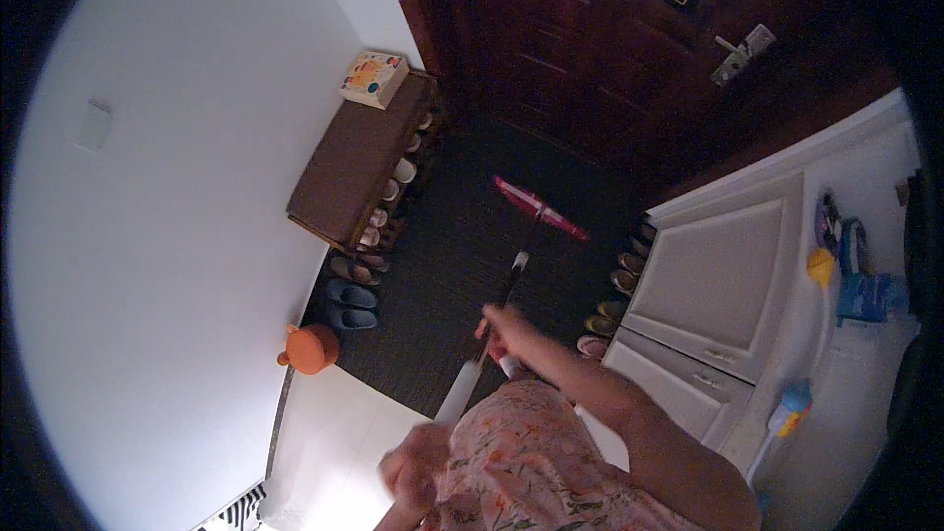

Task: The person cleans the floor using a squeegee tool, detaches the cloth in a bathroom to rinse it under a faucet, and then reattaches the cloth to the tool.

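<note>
A long-handled floor mop or broom, its pink-and-white head [542, 210] on the dark mat [435, 295], slants across the middle of the view. My right hand [500, 332] is around the dark part of its handle [511, 284], about midway along. At the top end, my left hand [417, 457] is closed around the white grip [459, 392], slightly blurred. The pole passes beside the floral garment [523, 442] that I wear.
A brown shoe bench [361, 155] carries a box [374, 79]; grey slippers [352, 306] and an orange stool [311, 349] stand nearby. On the right, several shoes [623, 280] line the white cabinet [708, 273]. A dark red door [590, 66] stands ahead.
</note>
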`<state>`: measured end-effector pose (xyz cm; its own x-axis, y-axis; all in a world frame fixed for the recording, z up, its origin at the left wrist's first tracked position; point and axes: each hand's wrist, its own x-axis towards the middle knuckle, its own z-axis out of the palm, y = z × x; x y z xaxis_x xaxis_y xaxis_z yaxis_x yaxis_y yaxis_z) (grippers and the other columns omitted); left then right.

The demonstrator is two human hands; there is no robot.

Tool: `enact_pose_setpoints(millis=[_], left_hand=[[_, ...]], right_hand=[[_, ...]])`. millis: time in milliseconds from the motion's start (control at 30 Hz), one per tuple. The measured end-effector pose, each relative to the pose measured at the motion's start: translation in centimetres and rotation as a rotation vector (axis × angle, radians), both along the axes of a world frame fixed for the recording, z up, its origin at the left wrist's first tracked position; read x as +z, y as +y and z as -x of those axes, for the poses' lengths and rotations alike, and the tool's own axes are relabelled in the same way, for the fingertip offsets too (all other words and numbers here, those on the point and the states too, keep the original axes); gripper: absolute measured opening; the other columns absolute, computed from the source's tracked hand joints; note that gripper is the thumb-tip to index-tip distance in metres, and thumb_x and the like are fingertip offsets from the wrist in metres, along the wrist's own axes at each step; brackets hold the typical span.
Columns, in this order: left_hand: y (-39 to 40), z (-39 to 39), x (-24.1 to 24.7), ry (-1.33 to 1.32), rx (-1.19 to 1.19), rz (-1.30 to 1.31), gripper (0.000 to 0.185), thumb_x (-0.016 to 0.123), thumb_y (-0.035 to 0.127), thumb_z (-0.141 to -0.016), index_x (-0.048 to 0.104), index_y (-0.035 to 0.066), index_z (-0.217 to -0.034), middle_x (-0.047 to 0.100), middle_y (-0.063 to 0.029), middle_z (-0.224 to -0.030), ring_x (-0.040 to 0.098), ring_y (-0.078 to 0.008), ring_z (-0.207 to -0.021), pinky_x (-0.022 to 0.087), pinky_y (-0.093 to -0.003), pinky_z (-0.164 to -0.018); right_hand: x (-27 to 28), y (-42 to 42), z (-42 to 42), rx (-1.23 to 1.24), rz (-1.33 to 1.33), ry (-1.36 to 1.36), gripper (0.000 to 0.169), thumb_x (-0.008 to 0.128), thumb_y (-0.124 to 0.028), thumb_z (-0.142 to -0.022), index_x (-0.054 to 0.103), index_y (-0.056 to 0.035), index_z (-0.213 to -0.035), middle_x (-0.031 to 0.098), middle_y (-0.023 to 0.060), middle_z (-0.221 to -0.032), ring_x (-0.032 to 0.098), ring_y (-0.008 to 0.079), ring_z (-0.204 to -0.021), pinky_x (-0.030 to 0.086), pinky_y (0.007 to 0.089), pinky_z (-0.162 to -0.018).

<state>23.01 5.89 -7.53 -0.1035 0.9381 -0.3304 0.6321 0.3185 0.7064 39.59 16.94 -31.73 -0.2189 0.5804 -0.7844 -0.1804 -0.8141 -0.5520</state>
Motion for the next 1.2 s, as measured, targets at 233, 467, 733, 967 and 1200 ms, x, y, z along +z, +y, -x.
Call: enact_pose_setpoints(millis=[233,467,733,967,1200], left_hand=[[9.2,-13.4,-12.6,-0.992,0.116,-0.332,0.036,0.048,0.027,-0.091,0.044,0.003,-0.064,0.055,-0.0104,-0.072,0.047,-0.0193,-0.066,0.041,-0.0342,-0.067],[11.1,-14.3,-10.9,-0.96,0.193,-0.217,0.041,0.045,0.034,-0.09,0.04,0.006,-0.061,0.045,-0.007,-0.061,0.045,-0.0203,-0.062,0.042,-0.0357,-0.07],[2.4,0.4,-1.4,-0.786,0.219,-0.371,0.043,0.037,0.039,-0.09,0.033,0.01,-0.057,0.043,-0.0088,-0.049,0.047,-0.0242,-0.05,0.046,-0.0414,-0.065],[-3.3,4.5,8.8,-0.542,0.091,-0.23,0.039,0.038,0.033,-0.093,0.032,0.016,-0.059,0.036,-0.0043,-0.043,0.038,-0.0192,-0.041,0.036,-0.0369,-0.055],[-3.3,2.0,8.0,-0.641,0.11,-0.46,0.037,0.039,0.031,-0.092,0.035,0.015,-0.06,0.036,-0.0043,-0.043,0.041,-0.021,-0.041,0.039,-0.0397,-0.056]], right_hand=[[-14.9,11.0,-18.7,-0.109,-0.008,-0.018,0.011,0.055,-0.022,-0.084,0.056,-0.0112,-0.084,0.062,0.0084,-0.068,0.058,0.021,-0.057,0.045,0.0368,-0.048],[-17.1,11.1,-18.6,-0.236,0.074,0.134,0.016,0.055,-0.022,-0.079,0.058,-0.0095,-0.07,0.061,0.0097,-0.066,0.05,0.0174,-0.049,0.043,0.0353,-0.045],[-6.6,-3.4,1.8,-0.382,0.227,0.305,0.024,0.047,-0.023,-0.084,0.054,-0.0008,-0.076,0.06,0.018,-0.068,0.042,0.0175,-0.038,0.031,0.0253,-0.03],[-2.9,-14.3,11.2,-0.08,0.512,0.556,0.018,0.048,-0.022,-0.09,0.05,-0.0072,-0.079,0.063,0.0159,-0.076,0.049,0.0136,-0.047,0.031,0.0216,-0.032],[0.6,-10.7,8.0,-0.234,0.338,0.536,0.02,0.05,-0.024,-0.09,0.051,-0.0056,-0.082,0.062,0.0163,-0.075,0.054,0.0158,-0.05,0.031,0.0222,-0.031]])
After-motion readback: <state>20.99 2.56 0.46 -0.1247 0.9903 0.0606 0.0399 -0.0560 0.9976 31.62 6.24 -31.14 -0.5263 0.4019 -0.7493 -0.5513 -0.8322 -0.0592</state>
